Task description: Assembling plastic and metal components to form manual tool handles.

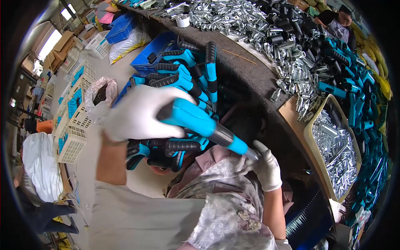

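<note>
A blue-and-black hand tool with a pistol-like grip slants across the middle, its narrow end toward the lower right. Wrapped round its grip end is my left hand, in a white glove and blurred by motion. At the other end, my white-gloved right hand closes its fingers about the pale, blurred tip, with the thumb raised. Behind and below my left hand, several similar blue-and-black tools lie heaped in and over a blue crate.
On the curved workbench to the right lie heaped metal fittings and blue tubular housings. A beige tray holds small metal parts. White crates and an open sack stand left. Another person is far right.
</note>
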Motion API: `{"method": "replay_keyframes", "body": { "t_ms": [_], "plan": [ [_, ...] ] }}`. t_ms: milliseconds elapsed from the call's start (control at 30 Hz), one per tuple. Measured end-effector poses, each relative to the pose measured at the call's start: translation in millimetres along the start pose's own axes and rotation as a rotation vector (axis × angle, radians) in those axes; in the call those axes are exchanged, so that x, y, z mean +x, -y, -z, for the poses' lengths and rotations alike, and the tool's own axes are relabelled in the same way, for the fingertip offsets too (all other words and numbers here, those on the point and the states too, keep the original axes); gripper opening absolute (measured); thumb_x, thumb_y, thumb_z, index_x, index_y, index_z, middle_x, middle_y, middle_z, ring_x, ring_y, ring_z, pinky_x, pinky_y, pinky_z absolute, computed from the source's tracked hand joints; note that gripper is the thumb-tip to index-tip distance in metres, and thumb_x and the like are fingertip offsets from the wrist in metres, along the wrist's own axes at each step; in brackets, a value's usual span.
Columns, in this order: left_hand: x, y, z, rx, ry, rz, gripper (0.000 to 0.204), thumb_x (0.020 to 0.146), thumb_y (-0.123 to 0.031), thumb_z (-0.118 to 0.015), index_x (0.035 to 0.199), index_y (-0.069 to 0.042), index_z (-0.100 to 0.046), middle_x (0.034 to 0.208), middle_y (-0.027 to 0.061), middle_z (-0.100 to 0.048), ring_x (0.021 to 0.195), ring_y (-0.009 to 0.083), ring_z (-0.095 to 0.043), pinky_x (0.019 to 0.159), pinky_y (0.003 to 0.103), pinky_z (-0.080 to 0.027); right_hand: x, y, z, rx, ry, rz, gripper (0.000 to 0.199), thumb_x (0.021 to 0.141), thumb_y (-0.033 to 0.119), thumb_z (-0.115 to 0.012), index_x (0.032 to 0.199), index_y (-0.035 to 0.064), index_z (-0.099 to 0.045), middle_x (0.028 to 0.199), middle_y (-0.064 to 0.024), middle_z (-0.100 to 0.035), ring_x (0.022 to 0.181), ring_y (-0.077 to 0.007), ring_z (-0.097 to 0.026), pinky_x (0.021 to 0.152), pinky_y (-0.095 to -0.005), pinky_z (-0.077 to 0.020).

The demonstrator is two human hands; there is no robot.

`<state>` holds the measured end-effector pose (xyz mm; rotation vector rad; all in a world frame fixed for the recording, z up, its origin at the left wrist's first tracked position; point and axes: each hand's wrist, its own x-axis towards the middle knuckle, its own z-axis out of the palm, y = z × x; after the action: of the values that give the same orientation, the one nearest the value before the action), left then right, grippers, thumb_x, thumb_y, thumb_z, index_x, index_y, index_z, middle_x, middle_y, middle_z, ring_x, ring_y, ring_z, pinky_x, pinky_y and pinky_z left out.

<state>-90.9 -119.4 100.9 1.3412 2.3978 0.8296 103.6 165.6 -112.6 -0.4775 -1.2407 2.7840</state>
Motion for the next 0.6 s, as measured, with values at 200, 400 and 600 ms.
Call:
{"method": "replay_keyframes", "body": {
  "t_ms": [200,400,600],
  "plan": [
    [-51,-40,77,0.333,-0.219,0.206,0.057,0.057,-0.006,-0.079,0.112,-0.002,-0.064,0.093,0.0139,-0.070,0.080,0.0216,-0.068,0.076,0.031,-0.052,-2,-39,87,0.269,-0.216,-0.127,0.042,0.101,0.038,-0.051,0.132,0.0085,-0.054,0.103,-0.0080,-0.064,0.084,-0.0219,-0.059,0.077,-0.0366,-0.0515],
    [10,54,11,0.579,-0.177,0.003,0.050,0.072,-0.024,-0.077,0.117,-0.009,-0.063,0.106,0.0133,-0.066,0.096,0.0322,-0.064,0.085,0.041,-0.052,-24,-70,87,0.347,-0.316,-0.169,0.031,0.097,0.027,-0.057,0.119,0.0058,-0.060,0.095,-0.0068,-0.065,0.082,-0.0197,-0.061,0.074,-0.0334,-0.0526],
    [32,93,-24,0.883,0.045,0.077,0.071,0.065,-0.027,-0.080,0.130,-0.011,-0.056,0.118,0.0129,-0.056,0.109,0.0322,-0.053,0.093,0.045,-0.044,-31,-60,66,0.210,-0.228,-0.106,0.035,0.101,0.022,-0.050,0.126,-0.0014,-0.057,0.095,-0.0104,-0.066,0.077,-0.0212,-0.064,0.069,-0.0336,-0.0542]
  ]
}}
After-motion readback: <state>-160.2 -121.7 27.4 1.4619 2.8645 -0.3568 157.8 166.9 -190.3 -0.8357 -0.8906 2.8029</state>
